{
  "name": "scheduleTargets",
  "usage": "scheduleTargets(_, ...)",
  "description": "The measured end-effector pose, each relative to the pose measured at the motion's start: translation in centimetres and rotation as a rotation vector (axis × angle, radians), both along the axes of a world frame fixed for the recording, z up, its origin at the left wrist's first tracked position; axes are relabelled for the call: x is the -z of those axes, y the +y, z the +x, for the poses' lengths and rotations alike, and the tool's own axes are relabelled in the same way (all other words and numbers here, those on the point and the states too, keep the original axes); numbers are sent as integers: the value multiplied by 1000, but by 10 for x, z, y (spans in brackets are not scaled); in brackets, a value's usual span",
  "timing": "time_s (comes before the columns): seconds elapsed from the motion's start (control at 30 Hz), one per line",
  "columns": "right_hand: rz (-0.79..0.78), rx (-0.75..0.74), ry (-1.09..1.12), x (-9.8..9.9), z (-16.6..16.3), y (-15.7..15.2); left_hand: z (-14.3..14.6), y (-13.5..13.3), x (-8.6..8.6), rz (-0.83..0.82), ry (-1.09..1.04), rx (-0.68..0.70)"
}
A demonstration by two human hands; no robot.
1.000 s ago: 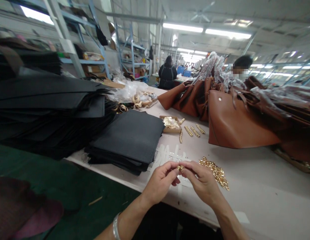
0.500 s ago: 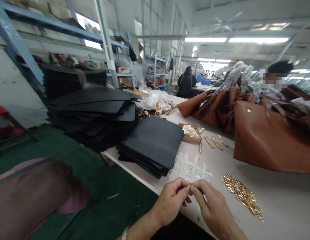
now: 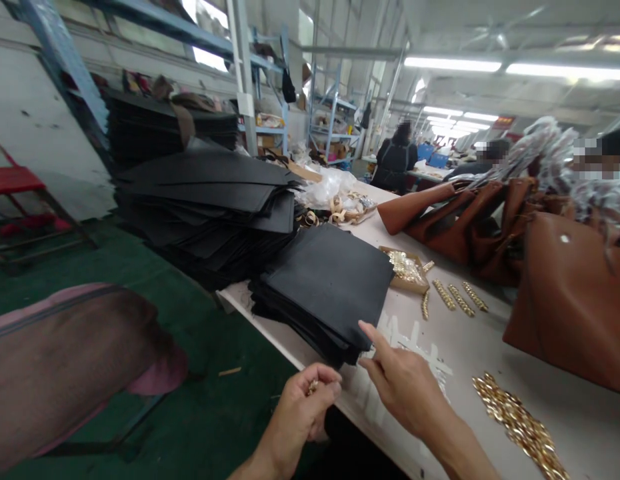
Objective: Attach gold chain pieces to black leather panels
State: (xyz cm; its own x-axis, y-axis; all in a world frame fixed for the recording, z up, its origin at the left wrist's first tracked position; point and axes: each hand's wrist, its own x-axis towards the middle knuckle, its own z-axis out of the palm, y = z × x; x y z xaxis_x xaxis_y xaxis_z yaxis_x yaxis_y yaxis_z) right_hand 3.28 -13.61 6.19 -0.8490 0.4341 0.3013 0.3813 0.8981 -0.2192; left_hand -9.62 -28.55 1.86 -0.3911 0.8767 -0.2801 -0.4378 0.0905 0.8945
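My left hand (image 3: 301,408) is curled into a pinch near the table's front edge, holding a small gold metal piece (image 3: 313,385). My right hand (image 3: 401,383) has come away from it, with its fingers stretched toward the near corner of a flat stack of black fabric sheets (image 3: 330,283). It hovers just over several clear plastic strips (image 3: 420,347) lying on the white table (image 3: 470,333). A heap of gold chain links (image 3: 520,423) lies to the right of that hand.
A tall pile of black sheets (image 3: 205,200) fills the table's left end. A small box of gold hardware (image 3: 407,270) and short gold chains (image 3: 457,297) lie mid-table. Brown leather bags (image 3: 570,300) crowd the right. People work beyond; a padded stool (image 3: 70,353) stands at left on green floor.
My hands were joined on the gold piece; now they are apart. The left keeps the piece and the right has opened and moved toward the black stack. My view swung left.
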Motion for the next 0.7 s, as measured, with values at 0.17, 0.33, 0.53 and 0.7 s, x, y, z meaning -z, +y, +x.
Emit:
scheduleTargets(0.17,269,-69,13,4,-18,1,-10,1,-1,-44,-15,-106)
scheduleTargets(0.33,68,-59,185,7,-16,2,-11,8,-5,-57,-12,-222)
scheduleTargets(0.53,-445,-14,302,3,6,-4,-7,12,-14,-37,7,-328)
scheduleTargets(0.7,-335,-99,314,9,38,-28,5,11,-9,-64,19,-396)
